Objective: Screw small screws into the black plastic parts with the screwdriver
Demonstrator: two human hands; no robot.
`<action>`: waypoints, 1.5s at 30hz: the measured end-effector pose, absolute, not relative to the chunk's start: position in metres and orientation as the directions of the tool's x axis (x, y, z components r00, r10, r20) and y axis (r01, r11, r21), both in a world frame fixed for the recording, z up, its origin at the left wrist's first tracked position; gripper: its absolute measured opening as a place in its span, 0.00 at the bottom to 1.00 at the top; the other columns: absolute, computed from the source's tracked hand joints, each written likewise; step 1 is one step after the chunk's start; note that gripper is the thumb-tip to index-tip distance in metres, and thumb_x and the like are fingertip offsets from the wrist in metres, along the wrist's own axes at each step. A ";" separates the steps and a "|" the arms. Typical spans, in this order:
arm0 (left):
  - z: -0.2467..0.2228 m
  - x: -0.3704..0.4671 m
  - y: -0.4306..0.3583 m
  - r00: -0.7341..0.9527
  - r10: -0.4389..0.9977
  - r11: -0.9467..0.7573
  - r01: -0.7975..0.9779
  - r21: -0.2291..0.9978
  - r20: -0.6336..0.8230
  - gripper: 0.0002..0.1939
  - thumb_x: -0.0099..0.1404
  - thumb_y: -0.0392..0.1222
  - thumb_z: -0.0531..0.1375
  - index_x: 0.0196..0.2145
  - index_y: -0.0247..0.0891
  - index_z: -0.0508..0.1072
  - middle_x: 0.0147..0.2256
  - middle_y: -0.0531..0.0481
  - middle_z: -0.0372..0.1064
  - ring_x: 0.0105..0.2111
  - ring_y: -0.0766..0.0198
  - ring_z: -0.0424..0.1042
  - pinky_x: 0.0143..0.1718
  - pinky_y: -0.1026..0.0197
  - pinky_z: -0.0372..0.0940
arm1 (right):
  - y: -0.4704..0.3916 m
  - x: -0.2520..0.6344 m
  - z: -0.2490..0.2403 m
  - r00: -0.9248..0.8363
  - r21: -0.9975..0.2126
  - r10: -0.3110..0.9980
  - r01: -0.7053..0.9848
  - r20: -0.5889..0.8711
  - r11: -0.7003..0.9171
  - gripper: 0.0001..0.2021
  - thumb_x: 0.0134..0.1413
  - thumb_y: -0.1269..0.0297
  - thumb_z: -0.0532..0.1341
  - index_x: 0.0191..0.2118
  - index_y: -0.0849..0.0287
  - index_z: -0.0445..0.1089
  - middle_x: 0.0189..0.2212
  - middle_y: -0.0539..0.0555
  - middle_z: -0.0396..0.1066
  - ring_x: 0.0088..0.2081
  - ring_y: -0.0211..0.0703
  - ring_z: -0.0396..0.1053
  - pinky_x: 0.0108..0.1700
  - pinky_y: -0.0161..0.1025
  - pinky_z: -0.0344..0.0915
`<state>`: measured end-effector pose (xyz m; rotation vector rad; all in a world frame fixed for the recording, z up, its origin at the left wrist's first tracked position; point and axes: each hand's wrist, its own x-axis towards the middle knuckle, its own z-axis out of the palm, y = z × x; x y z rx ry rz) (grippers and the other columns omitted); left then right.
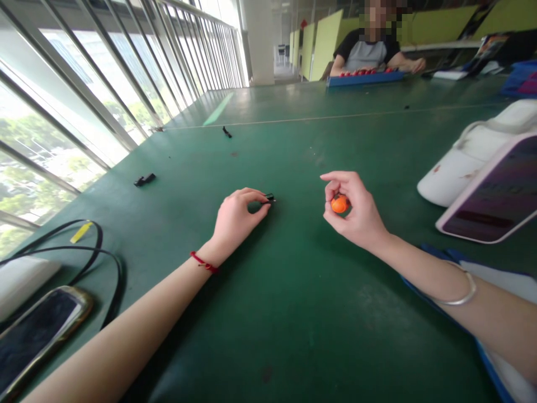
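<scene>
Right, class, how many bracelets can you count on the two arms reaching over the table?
2: a red cord bracelet on the left wrist and a silver bangle on the right forearm.

Bright daylight enters from the upper left, washing out the view there; soft shadows and faint glare mark the worktop (293, 313).

Office-like room | green partitions (328, 46) | long green table (268, 313) | railing (138, 61)

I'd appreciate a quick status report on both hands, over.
Left hand: pinching small black piece. Right hand: orange item held in curled fingers. Nothing visible between hands but green tabletop.
</scene>
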<state>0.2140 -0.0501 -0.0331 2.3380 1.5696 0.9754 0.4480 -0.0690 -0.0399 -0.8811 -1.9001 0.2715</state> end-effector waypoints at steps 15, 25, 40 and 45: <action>-0.002 0.060 -0.054 -0.517 0.806 0.420 0.842 0.338 0.287 0.20 0.51 0.50 0.59 0.39 0.36 0.78 0.29 0.48 0.75 0.31 0.57 0.71 0.38 0.58 0.65 | -0.065 0.450 -0.044 -0.434 -0.548 0.774 0.546 0.461 0.633 0.23 0.44 0.76 0.57 0.49 0.55 0.59 0.29 0.47 0.61 0.31 0.36 0.62 0.38 0.37 0.61; -0.001 0.039 -0.052 -0.601 0.746 0.528 0.796 0.296 0.285 0.24 0.50 0.56 0.59 0.41 0.43 0.77 0.33 0.47 0.75 0.35 0.51 0.71 0.35 0.53 0.65 | -0.064 0.450 -0.044 -0.461 -0.547 0.782 0.559 0.419 0.623 0.23 0.45 0.75 0.57 0.49 0.54 0.59 0.29 0.47 0.62 0.31 0.37 0.62 0.38 0.37 0.61; -0.004 0.032 -0.053 -0.565 0.802 0.489 0.806 0.333 0.192 0.25 0.50 0.58 0.59 0.40 0.40 0.78 0.28 0.48 0.71 0.31 0.57 0.68 0.24 0.65 0.56 | -0.064 0.450 -0.045 -0.498 -0.511 0.762 0.565 0.414 0.648 0.22 0.45 0.74 0.56 0.49 0.53 0.59 0.28 0.47 0.63 0.30 0.38 0.63 0.37 0.38 0.62; -0.006 0.031 -0.053 -0.562 0.808 0.490 0.807 0.330 0.175 0.25 0.50 0.58 0.59 0.41 0.41 0.77 0.27 0.50 0.70 0.29 0.59 0.67 0.25 0.64 0.56 | -0.064 0.450 -0.046 -0.507 -0.507 0.758 0.565 0.410 0.651 0.22 0.45 0.74 0.56 0.49 0.54 0.59 0.29 0.47 0.63 0.30 0.37 0.63 0.38 0.38 0.62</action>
